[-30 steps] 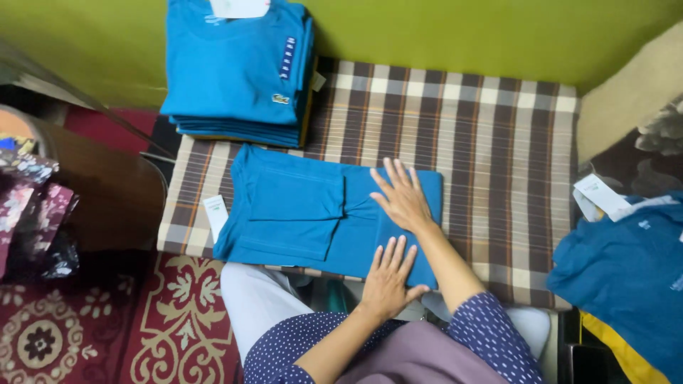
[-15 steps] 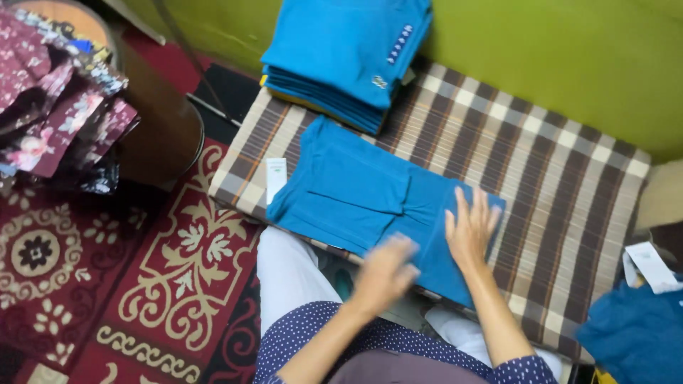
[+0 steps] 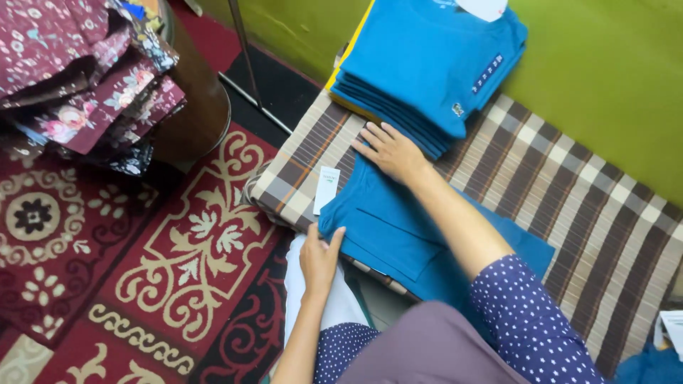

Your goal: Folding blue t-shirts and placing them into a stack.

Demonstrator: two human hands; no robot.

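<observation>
The folded blue garment lies flat on the checked brown-and-cream cloth that covers the table, with a white tag sticking out at its left edge. The right hand rests palm down on the garment's far corner, fingers spread and flat, gripping nothing but pressing the fabric against the cloth. The left hand sits at the garment's near left corner, at the edge of the table; its fingers curl lightly over the hem, and it looks to be pinching or steadying that corner, though how firmly cannot be told.

To do this fold well, I judge that both corners on that left side should be kept level with each other, the fabric drawn smooth between the two hands before anything is turned over, and the tag kept from being trapped crooked in a crease. Pressing flat with the palm, as the right hand does, should keep the layers beneath from sliding.

Just beyond the garment, touching the right hand's fingertips, stands a stack of folded blue shirts against a green wall. To the garment's left, off the table, a patterned red rug covers the floor, and further left a heap of floral maroon fabric rests on a round stand.
</observation>
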